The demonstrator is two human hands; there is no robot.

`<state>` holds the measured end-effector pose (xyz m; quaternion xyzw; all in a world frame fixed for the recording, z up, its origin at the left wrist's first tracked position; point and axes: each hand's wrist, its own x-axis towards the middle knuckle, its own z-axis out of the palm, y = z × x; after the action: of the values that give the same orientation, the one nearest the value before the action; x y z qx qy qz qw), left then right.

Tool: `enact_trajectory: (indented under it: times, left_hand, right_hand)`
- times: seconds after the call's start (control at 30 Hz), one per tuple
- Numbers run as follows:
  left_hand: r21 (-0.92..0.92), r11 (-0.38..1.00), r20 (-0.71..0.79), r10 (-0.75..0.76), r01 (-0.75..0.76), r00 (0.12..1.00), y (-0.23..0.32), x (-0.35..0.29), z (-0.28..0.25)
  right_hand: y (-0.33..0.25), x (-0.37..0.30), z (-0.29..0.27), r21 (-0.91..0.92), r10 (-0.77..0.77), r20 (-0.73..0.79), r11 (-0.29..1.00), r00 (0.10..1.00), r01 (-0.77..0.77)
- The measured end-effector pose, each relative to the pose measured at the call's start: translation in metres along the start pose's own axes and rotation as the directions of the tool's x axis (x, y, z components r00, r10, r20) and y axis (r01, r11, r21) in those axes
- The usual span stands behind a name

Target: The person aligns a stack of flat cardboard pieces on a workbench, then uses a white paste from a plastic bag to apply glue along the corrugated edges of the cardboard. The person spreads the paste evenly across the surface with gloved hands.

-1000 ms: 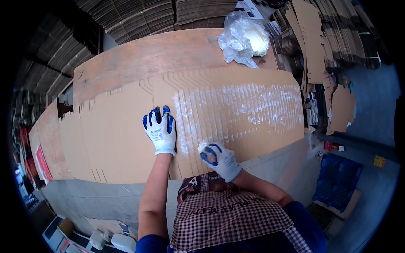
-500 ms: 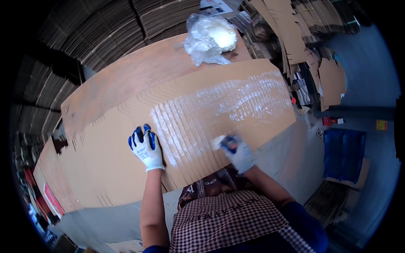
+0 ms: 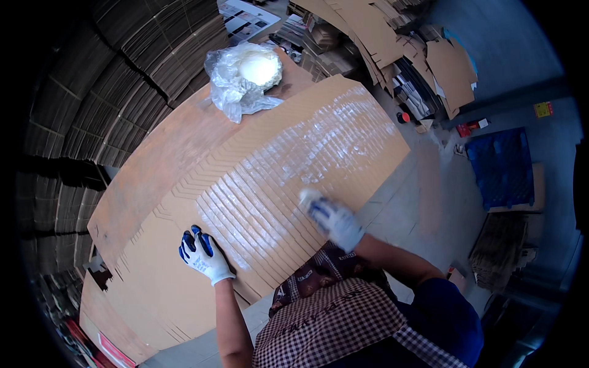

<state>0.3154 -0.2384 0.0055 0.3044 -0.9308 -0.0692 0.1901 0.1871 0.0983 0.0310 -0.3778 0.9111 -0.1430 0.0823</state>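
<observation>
Fanned cardboard sheets [image 3: 175, 288] overlap across the table, and a shiny white paste-like smear [image 3: 245, 196] covers their stepped edges. My left hand [image 3: 205, 254], in a white glove with blue fingertips, rests open and flat on the cardboard beside the left end of the smear. Over the lower edge of the sheets is my right hand [image 3: 336, 224], gloved alike and blurred, closed around a small whitish pad [image 3: 308, 197] whose exact kind is unclear. At the table's far edge sits a plastic-lined container of white paste [image 3: 261, 69], with crumpled clear plastic around it.
Beneath the cardboard is a wooden tabletop [image 3: 144, 156]. Tall bundles of flattened cardboard [image 3: 86, 86] stand at the left and back. Cardboard scraps [image 3: 451, 73] lie far right, near a blue pallet [image 3: 500, 168] leaning on the wall.
The view has swung, so the table looks more tilted and the paste container sits further left. My right hand still holds the whitish pad, now nearer the stepped edges; my left stays on the cardboard.
</observation>
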Motion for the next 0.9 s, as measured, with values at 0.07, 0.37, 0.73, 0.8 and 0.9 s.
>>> enact_trajectory:
  times: [0.07, 0.37, 0.73, 0.8, 0.9]
  left_hand:
    - [0.009, 1.0, -0.002, 0.005, -0.005, 1.0, 0.001, 0.001, -0.002]
    - [0.017, 1.0, -0.004, 0.019, -0.019, 1.0, 0.001, -0.001, 0.002]
    - [-0.011, 1.0, 0.018, 0.012, -0.012, 1.0, 0.001, -0.002, 0.003]
    - [-0.006, 1.0, 0.01, 0.024, -0.024, 1.0, -0.002, 0.001, 0.004]
    - [-0.019, 1.0, -0.008, 0.011, -0.011, 1.0, 0.002, 0.001, 0.0]
  right_hand:
    - [0.032, 0.017, -0.006, 0.025, 0.174, -0.042, 0.985, 0.984, -0.173]
    - [-0.015, 0.014, 0.006, 0.12, -0.161, 0.022, 0.98, 0.987, 0.157]
    - [-0.032, 0.028, 0.016, 0.09, -0.111, -0.035, 0.989, 0.993, 0.114]
    - [-0.034, 0.032, 0.024, 0.076, -0.191, -0.049, 0.978, 0.98, 0.194]
    - [0.007, 0.071, 0.001, -0.017, 0.0, -0.125, 1.0, 0.992, -0.003]
